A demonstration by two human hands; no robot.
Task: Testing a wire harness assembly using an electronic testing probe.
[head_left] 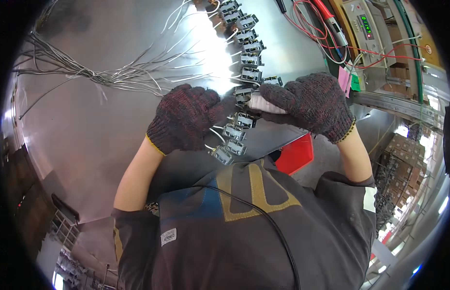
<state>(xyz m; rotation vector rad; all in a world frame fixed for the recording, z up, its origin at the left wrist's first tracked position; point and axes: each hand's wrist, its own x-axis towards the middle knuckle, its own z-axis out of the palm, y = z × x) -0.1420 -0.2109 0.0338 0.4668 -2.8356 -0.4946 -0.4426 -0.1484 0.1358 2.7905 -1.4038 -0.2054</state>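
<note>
Both hands wear dark knitted gloves. My left hand [184,117] is curled beside a row of small grey wired switch parts [244,63] that runs along the edge of a shiny metal table [113,125]; its fingertips touch the part at the row's middle [242,93]. My right hand [309,104] is closed on a white, flat, cloth-like piece [263,103] held against that same part. More of these parts [230,140] lie just below the hands.
Grey and white wires [104,72] fan out from the parts across the table to the left. A test meter with a green display [367,26] and red leads [326,29] stands at the upper right. A red bin [297,154] sits under the table edge.
</note>
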